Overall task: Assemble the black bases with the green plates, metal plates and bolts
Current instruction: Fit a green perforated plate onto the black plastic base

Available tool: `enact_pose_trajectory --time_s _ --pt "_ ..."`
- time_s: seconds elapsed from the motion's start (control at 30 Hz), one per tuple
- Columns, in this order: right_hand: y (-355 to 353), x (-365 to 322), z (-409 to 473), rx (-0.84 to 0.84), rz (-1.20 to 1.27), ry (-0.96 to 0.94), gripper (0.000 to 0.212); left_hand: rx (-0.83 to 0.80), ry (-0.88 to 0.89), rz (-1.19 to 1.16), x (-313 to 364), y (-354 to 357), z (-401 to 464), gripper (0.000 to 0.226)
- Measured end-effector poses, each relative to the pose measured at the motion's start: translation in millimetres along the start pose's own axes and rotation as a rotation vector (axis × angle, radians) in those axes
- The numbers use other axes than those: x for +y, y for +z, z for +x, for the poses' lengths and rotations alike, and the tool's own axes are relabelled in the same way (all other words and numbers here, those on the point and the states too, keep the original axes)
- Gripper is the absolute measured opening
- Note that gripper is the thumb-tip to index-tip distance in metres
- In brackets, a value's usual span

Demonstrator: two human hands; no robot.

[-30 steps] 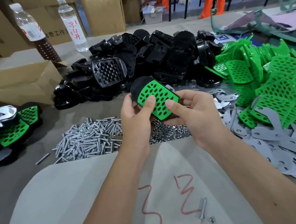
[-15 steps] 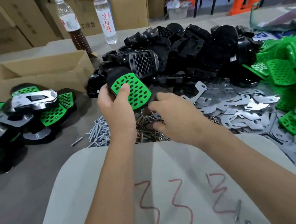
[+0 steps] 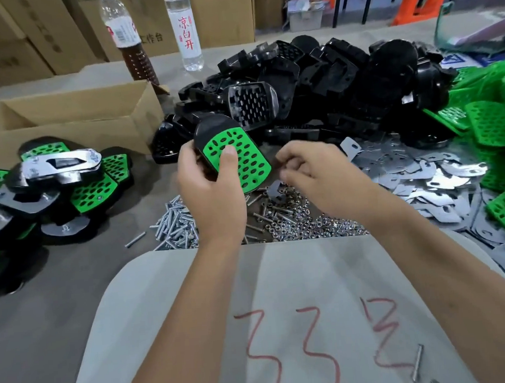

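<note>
Your left hand [image 3: 212, 191] is clamped on 1 base [image 3: 211, 131] with a green plate [image 3: 240, 159] seated in it, thumb pressed on the plate's face, the pair held tilted above the bolts [image 3: 174, 223]; keep that thumb down so the plate stays flush and its holes stay lined up with the base. Your right hand [image 3: 316, 175] hovers just beside the plate's lower edge, over the nuts [image 3: 304, 220], fingers loosely curled; whether they hold anything you cannot tell from here. The next part is likely a bolt or a metal plate [image 3: 441, 178], and both lie near; take 1 only, since the pile is tangled; feed it through a corner hole while the base is steady. The finished units [image 3: 56, 175] sit well apart on your left; copy their stacking order.
</note>
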State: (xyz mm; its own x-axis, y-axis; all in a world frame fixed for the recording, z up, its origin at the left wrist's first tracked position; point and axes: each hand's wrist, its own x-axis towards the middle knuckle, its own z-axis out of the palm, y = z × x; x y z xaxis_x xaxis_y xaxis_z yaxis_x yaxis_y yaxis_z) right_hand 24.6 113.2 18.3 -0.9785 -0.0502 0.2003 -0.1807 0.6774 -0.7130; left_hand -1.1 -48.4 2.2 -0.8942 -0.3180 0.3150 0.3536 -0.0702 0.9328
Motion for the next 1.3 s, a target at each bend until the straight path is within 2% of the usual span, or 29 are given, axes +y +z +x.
enact_pose_trajectory --time_s 0.17,0.33,0.47,0.7,0.83,1.0,1.13,1.23,1.3 --pt "-10 18 -4 0.287 0.523 0.075 0.025 -0.171 -0.063 0.051 0 18 -6 0.013" --pt "-7 20 -11 0.495 0.678 0.003 0.020 -0.279 -0.055 0.210 -6 27 -20 0.014" --pt "-2 20 -15 0.645 0.554 -0.044 0.007 -0.314 -0.063 0.272 -6 29 -18 0.016" --pt "4 22 -12 0.650 0.242 -0.131 0.006 -0.402 0.031 0.321 -3 28 -20 0.016" --pt "4 22 -13 0.699 0.148 -0.154 0.004 -0.410 0.003 0.260 -2 27 -22 0.018" --pt "1 15 -15 0.654 -0.064 -0.261 0.005 -0.434 0.011 0.260 -2 26 -21 0.017" --pt "6 9 -16 0.696 0.035 -0.161 0.007 -0.429 0.014 0.240 -2 26 -22 0.016" --pt "11 7 -17 0.648 -0.035 -0.184 0.008 -0.417 -0.034 0.199 -3 24 -20 0.017" --pt "9 9 -16 0.639 0.036 -0.124 0.009 -0.442 -0.042 0.198 -3 23 -20 0.018"
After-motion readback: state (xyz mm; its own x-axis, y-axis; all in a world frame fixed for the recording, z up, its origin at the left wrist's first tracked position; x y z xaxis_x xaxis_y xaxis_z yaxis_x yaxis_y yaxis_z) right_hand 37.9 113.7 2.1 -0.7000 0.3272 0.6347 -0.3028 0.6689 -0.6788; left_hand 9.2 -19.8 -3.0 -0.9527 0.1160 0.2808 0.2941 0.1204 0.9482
